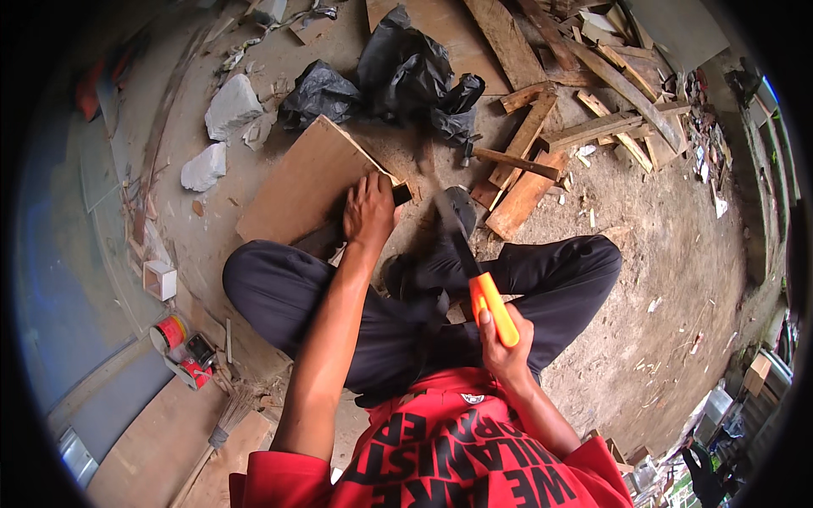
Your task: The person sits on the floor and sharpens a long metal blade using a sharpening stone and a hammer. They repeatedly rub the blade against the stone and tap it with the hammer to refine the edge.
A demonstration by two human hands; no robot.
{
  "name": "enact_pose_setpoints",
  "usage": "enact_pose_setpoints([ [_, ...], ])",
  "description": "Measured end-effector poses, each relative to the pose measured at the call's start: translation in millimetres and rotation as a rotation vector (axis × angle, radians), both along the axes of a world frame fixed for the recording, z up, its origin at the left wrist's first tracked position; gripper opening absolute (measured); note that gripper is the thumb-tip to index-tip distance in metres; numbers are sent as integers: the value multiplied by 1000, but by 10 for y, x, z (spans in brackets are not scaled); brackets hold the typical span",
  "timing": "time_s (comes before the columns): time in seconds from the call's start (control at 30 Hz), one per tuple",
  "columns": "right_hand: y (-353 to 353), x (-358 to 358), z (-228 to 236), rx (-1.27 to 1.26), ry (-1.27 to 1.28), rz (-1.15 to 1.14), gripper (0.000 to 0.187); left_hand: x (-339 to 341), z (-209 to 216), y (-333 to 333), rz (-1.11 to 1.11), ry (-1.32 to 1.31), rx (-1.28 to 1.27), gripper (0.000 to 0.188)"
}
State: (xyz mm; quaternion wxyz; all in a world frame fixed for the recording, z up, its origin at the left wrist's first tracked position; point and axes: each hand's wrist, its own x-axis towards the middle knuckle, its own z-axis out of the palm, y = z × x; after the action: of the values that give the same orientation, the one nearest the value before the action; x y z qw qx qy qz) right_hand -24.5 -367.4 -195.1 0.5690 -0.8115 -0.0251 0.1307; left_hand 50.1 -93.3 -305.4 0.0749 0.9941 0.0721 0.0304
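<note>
A brown plywood board (292,182) lies tilted in front of my left knee. My left hand (371,210) holds it down near its right edge, fingers bent over the top. A small dark piece shows beside the fingertips, too shaded to name. In my right hand (506,345) is a hand saw (495,309), fist wrapped round its orange and yellow handle. Its dark blade points up and away, past my foot, and its far end is smeared by motion. Blade and board are apart. My crossed legs (559,275) in dark trousers lie beneath both arms.
Wood offcuts (529,195) and a hammer (517,162) lie ahead on the right. Black plastic bags (402,68) sit beyond the board. White rubble chunks (231,106), tins (171,333) and a broom (224,427) are on the left. Planks pile up at the far right.
</note>
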Motion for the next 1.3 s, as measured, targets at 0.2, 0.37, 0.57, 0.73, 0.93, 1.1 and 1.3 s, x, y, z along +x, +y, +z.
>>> enact_pose_setpoints([
  [0.2,45,281,-52,-15,-67,25,33,0,-36,-6,61,-27,18,50],
  [0.37,-19,162,16,-25,-69,109,30,5,-76,-57,160,-23,32,52],
  [0.57,-42,69,89,-58,-48,149,29,64,-71,-65,200,11,58,52],
  [0.73,-44,19,332,-54,-19,195,27,17,-115,-74,184,-19,98,51],
  [0.93,-287,-94,537,-128,94,196,24,32,7,-92,183,22,65,48],
  [1.1,204,422,435,-120,35,216,25,23,7,-103,161,72,45,46],
  [1.3,920,875,-53,-112,-31,232,32,37,-38,-59,199,101,52,46],
])
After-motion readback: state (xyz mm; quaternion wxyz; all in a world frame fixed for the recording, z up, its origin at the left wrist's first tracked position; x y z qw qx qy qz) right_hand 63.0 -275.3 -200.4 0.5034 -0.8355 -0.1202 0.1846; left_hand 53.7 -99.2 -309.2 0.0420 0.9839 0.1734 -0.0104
